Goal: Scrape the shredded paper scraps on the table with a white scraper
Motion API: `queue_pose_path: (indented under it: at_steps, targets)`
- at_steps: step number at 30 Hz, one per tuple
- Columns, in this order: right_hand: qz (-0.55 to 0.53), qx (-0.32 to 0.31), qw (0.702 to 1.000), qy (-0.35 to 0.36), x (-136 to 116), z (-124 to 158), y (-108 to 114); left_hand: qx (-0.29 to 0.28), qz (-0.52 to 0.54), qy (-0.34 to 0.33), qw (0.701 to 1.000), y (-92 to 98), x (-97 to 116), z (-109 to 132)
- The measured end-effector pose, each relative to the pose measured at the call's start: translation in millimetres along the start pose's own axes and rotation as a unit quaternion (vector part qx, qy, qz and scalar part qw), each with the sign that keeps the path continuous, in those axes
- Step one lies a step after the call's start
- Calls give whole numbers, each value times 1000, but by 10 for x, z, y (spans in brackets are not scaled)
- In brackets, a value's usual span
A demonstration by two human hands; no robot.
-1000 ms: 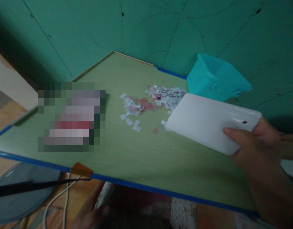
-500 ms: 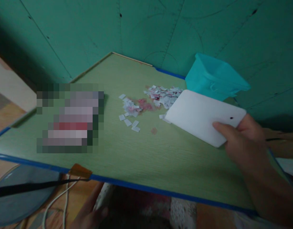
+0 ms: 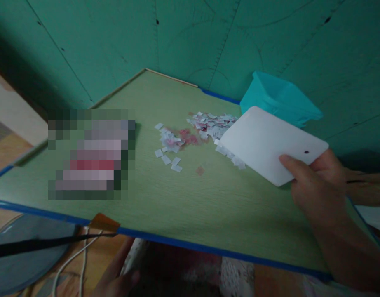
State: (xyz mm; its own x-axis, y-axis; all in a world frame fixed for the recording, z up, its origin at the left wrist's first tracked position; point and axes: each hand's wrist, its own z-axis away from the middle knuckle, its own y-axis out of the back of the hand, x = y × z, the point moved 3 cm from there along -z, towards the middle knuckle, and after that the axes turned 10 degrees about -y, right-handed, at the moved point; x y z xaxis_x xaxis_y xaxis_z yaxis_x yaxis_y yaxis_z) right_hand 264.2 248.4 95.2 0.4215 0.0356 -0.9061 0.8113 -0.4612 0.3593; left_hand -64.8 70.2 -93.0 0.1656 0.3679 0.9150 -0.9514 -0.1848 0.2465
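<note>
My right hand [image 3: 316,181] is closed on one end of a flat white board [image 3: 273,144] with rounded corners and a small dark hole, thumb on top. The board is tilted over the table, its left edge beside small white paper-like pieces [image 3: 231,156]. A larger heap of these pieces [image 3: 213,123], some with pink marks, lies just beyond, and a smaller cluster [image 3: 170,140] is to the left. Below the table's front edge, my left hand [image 3: 116,274] is closed around the left rim of a white container [image 3: 238,272] with a dark, reddish inside, partly hidden by the table.
A turquoise plastic bin [image 3: 279,99] stands at the table's back right, against the green wall [image 3: 116,41]. A blurred-out flat item [image 3: 91,156] lies on the left of the green tabletop [image 3: 177,198]. A grey round lid-like thing [image 3: 29,255] and white cords [image 3: 83,264] are below left.
The white board has shifted right and turned slightly in my right hand's grip. More white pieces now show along its near left edge. My left hand has stayed about where it was.
</note>
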Motion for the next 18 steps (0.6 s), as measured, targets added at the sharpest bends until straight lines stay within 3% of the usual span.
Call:
queue_pose_path:
  at_steps: [4,9,15,18]
  targets:
    - [28,-1,999,-16,4,-9,28,-16,-15,-10,1000,16,9,-6]
    - [67,36,997,-28,-11,-28,79,14,-88,0,996,73,-9,6]
    - [17,-47,995,-87,34,11,42,11,-83,0,997,95,-118,-1]
    - [23,-32,997,-66,61,12,66,16,-103,-3,994,125,-186,-1]
